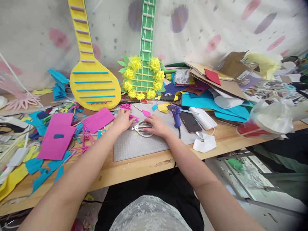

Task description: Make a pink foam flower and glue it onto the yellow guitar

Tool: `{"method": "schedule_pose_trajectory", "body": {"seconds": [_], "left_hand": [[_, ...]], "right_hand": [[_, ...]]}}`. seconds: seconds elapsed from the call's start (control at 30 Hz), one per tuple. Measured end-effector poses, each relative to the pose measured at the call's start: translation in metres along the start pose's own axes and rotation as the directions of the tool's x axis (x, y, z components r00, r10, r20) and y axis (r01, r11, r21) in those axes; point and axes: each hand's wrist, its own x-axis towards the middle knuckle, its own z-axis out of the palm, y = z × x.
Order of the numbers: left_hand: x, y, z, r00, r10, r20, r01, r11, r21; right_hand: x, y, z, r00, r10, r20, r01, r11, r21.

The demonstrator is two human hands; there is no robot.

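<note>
My left hand (pixel 122 120) rests over the grey cutting mat (pixel 134 150), fingers apart. Just beyond its fingertips lies a crumpled pink paper piece (pixel 125 106), and a pink strip (pixel 133 118) shows between its thumb and forefinger. The scissors (pixel 145 134) lie on the mat with blades pointing left; the fingers of my right hand (pixel 156 125) curl over their light handles. Behind both hands is a pink petal-shaped cutout (pixel 146 113) on a thin stick. A purple glue gun (pixel 176 116) stands to the right of my right hand.
A yellow guitar shape (pixel 95 86) and a green one (pixel 145 38) with yellow flowers lean at the back. Pink sheets (pixel 56 141) and blue scraps cover the left side. To the right lie a phone (pixel 190 122), a white power strip (pixel 203 118), stacked sheets and a bag-covered bucket (pixel 260 123).
</note>
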Motion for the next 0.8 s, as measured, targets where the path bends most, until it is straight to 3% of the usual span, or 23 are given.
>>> {"method": "schedule_pose_trajectory", "body": {"seconds": [0.13,0.33,0.47,0.63,0.73,0.8], "left_hand": [[-0.007,-0.001,0.012,0.991,0.132,0.023,-0.133,0.991,0.020],[0.001,-0.010,0.014,0.990,0.124,0.070,-0.123,0.992,-0.019],[0.000,-0.022,0.013,0.987,0.147,0.057,-0.141,0.985,-0.100],[-0.004,-0.065,-0.019,0.986,0.125,0.108,-0.102,0.974,-0.201],[-0.017,-0.101,-0.043,0.966,0.055,0.251,-0.025,0.992,-0.121],[-0.034,-0.118,-0.051,0.968,-0.012,0.251,0.029,0.997,-0.065]], "right_hand": [[0.000,0.000,0.000,0.998,0.006,0.063,-0.005,1.000,-0.024],[-0.001,0.001,0.002,0.998,0.011,0.057,-0.009,1.000,-0.027],[0.000,0.001,0.002,0.997,-0.051,0.062,0.055,0.997,-0.050],[0.000,0.004,0.000,0.994,-0.088,0.060,0.089,0.996,-0.010],[-0.001,0.006,-0.004,0.998,-0.049,0.032,0.047,0.996,0.081],[-0.003,0.007,-0.007,1.000,-0.002,-0.003,0.003,0.987,0.161]]}}
